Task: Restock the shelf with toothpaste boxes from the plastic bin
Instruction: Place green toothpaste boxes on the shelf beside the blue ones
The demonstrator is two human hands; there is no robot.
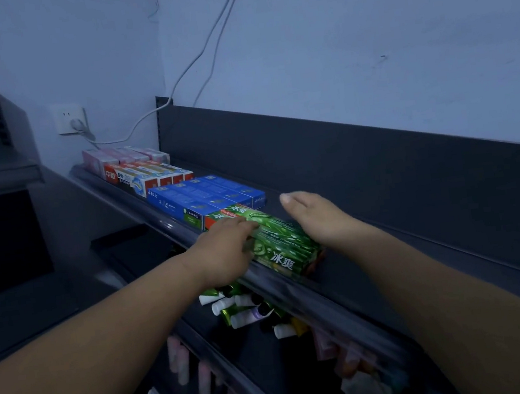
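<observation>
Step in hand: placing. A stack of green toothpaste boxes (278, 247) lies on the top shelf (403, 228), its far end touching the row of blue boxes (200, 197) and its near end askew to that row. The left hand (226, 250) grips the stack's front edge, fingers over the top. The right hand (317, 219) lies flat against the stack's far side, fingers straight, holding nothing. The bin is not in view.

Next move, as I judge it: square the stack to the row, then let go.
</observation>
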